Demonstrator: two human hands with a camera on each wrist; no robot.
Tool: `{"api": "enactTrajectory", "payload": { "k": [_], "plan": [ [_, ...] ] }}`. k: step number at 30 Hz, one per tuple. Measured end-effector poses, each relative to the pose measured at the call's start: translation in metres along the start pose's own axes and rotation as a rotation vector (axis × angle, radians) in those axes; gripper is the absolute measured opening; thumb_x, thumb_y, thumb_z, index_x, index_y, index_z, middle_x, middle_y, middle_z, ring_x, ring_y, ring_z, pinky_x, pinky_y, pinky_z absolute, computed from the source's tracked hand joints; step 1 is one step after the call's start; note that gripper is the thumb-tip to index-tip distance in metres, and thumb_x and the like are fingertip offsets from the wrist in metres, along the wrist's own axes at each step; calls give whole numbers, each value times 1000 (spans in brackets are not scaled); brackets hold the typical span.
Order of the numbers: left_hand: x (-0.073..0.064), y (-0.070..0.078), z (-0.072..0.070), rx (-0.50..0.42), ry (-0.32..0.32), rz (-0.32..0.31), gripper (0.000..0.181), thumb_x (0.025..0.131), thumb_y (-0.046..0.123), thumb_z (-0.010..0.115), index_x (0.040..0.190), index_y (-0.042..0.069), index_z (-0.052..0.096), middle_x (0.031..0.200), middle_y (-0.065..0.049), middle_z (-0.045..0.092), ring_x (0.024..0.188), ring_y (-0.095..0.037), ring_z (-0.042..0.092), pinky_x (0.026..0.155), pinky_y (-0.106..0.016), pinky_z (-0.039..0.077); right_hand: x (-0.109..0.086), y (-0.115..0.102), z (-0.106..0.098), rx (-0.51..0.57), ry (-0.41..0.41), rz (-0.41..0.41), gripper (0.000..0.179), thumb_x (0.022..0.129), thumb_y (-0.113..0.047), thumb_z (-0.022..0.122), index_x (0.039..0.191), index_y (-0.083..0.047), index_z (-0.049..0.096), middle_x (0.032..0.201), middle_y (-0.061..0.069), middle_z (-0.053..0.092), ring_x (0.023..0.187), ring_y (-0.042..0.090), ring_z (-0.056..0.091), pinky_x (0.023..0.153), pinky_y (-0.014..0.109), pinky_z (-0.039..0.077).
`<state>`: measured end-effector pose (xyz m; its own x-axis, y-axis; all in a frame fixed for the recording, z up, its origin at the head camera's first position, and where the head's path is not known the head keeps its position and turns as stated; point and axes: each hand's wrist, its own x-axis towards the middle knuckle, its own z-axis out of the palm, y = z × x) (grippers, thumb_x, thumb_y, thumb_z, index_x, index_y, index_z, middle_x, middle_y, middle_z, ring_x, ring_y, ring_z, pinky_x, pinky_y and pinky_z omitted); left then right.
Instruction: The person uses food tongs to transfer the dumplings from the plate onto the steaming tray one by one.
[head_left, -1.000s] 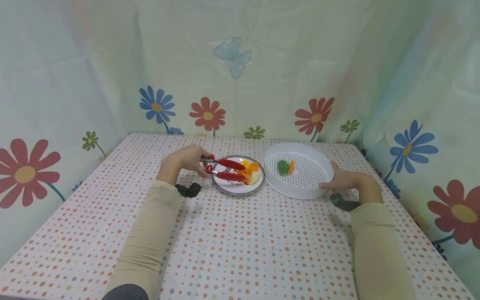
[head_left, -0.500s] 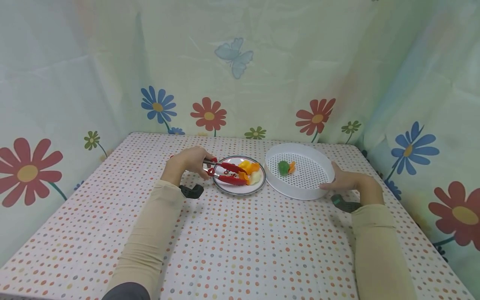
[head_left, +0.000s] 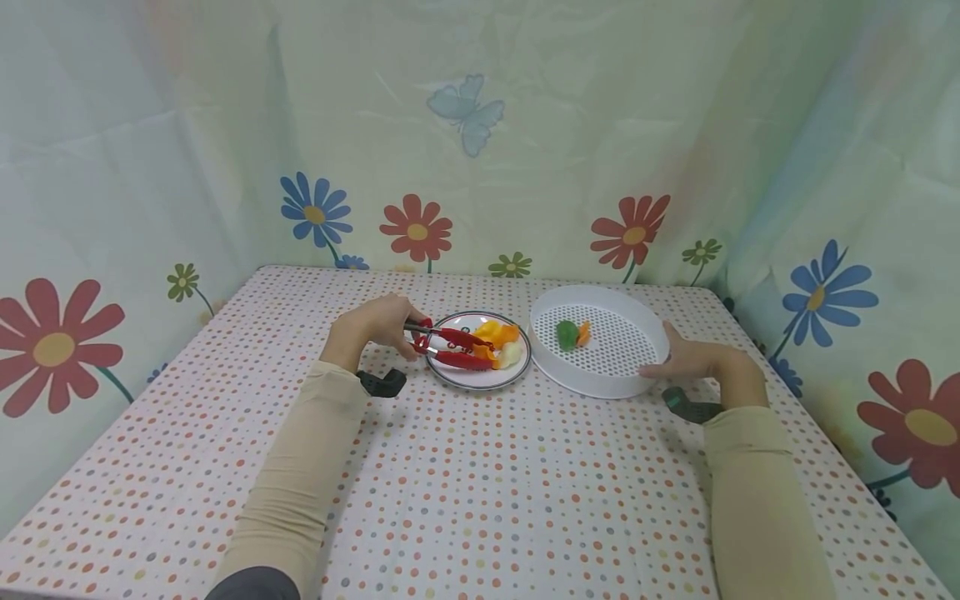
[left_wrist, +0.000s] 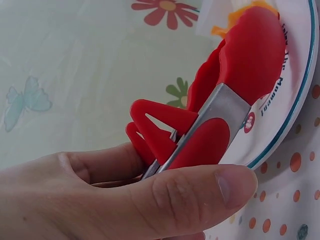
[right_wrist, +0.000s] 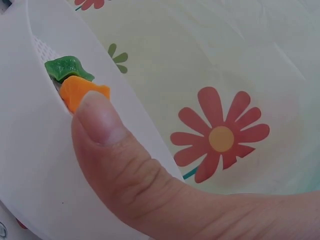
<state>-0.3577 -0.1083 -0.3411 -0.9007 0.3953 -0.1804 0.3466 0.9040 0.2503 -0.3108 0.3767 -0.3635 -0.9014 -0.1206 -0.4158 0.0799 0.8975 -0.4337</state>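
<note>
My left hand [head_left: 375, 322] holds red-tipped metal tongs [left_wrist: 255, 55], thumb along one arm of them. Their scalloped red heads point right, over a white plate [head_left: 468, 383] with a dark-ringed rim, and meet an orange piece [head_left: 486, 353] there. Beside it lie a yellow-orange piece [head_left: 491, 332] and a pale piece [head_left: 511, 354]. My right hand [head_left: 686, 358] grips the right side of a round white sieve tray [head_left: 573, 382]; its thumb lies against the outer wall, the other fingers hidden. On the perforated bottom sit a green piece [right_wrist: 67, 67] and an orange piece [right_wrist: 77, 92].
A polka-dot cloth [head_left: 480, 492] covers the table. A flowered curtain [head_left: 525, 125] closes off the back and both sides. Plate and tray stand side by side near the middle, almost meeting at their rims.
The tongs' heads have moved slightly toward the near side of the plate, with the left hand shifting a little right. The right hand and the sieve tray hold still.
</note>
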Motion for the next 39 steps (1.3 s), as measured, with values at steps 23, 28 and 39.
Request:
{"api": "enactTrajectory", "payload": {
  "k": [23,28,39],
  "plan": [
    [-11,8,-17,-32,14,22,66,68,30,86,129,18,61,115,-3,68,99,-20,55,82,-36,50,0,0,0,-10,4,3,130,79,-58,67,141,6,-27,146,42,-10,134,60,-2,104,73,8],
    [-15,19,-23,-17,56,70,65,70,31,85,128,16,61,114,-4,69,100,-20,56,83,-36,51,0,1,0,-14,9,-7,129,79,-58,66,141,6,-27,146,42,-10,134,61,-1,103,73,9],
    [-3,65,-12,139,276,110,68,73,48,78,133,25,56,117,-2,69,96,-20,59,81,-34,50,2,1,1,-7,8,-1,129,79,-56,68,141,4,-28,147,41,-9,134,61,0,103,74,10]
  ]
}}
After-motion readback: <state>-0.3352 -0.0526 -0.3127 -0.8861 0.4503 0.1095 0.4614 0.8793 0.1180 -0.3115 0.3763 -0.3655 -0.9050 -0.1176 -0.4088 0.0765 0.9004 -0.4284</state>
